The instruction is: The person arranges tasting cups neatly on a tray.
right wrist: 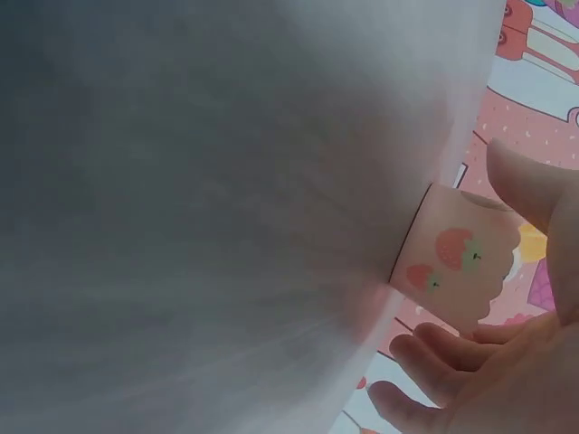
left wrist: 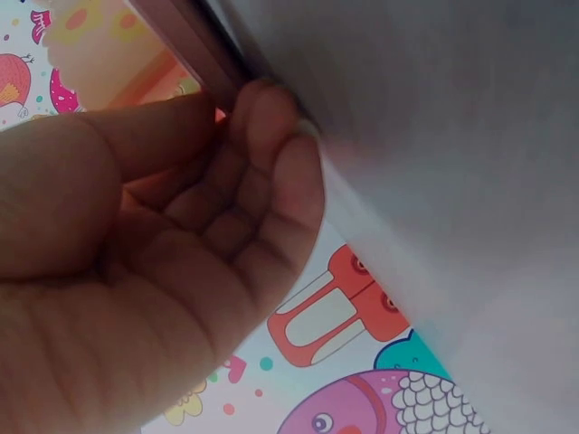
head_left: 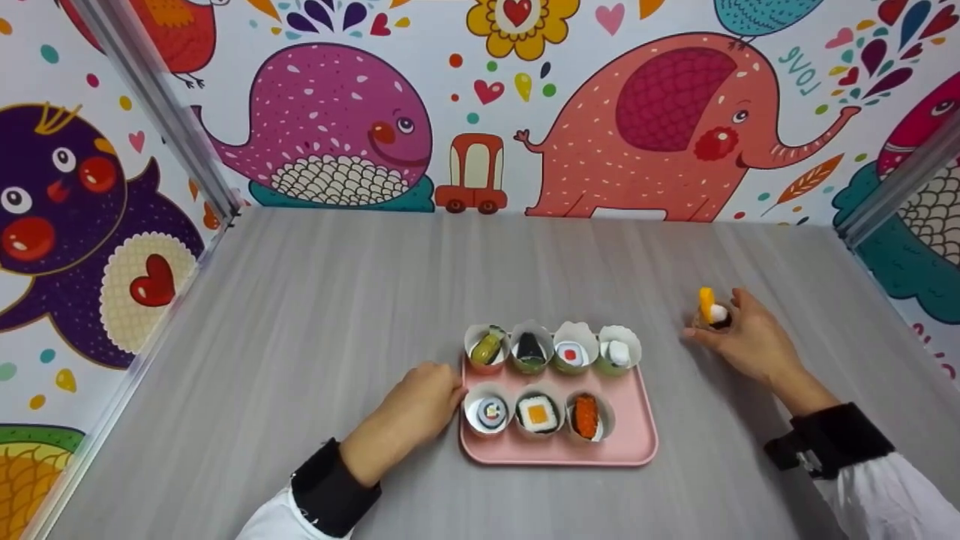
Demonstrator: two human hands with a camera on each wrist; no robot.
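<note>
My left hand (head_left: 424,401) grips the left rim of a pink tray (head_left: 630,420), its thumb and curled fingers at the edge in the left wrist view. On the tray stand several paper cups, each holding a small sushi piece; an orange-topped one (head_left: 585,416) sits in the front row. Off to the right, my right hand (head_left: 754,341) is spread around a single paper cup (right wrist: 457,258) printed with strawberries, which stands on the table. Inside that cup is a white piece with a yellow top (head_left: 706,304). The right thumb (right wrist: 525,185) and fingers lie loosely on either side.
The grey table (head_left: 337,300) reaches back to a wall panel (head_left: 510,97) with cartoon animals. Metal corner posts (head_left: 161,105) rise at the back left and back right. A black band (head_left: 334,484) circles each wrist.
</note>
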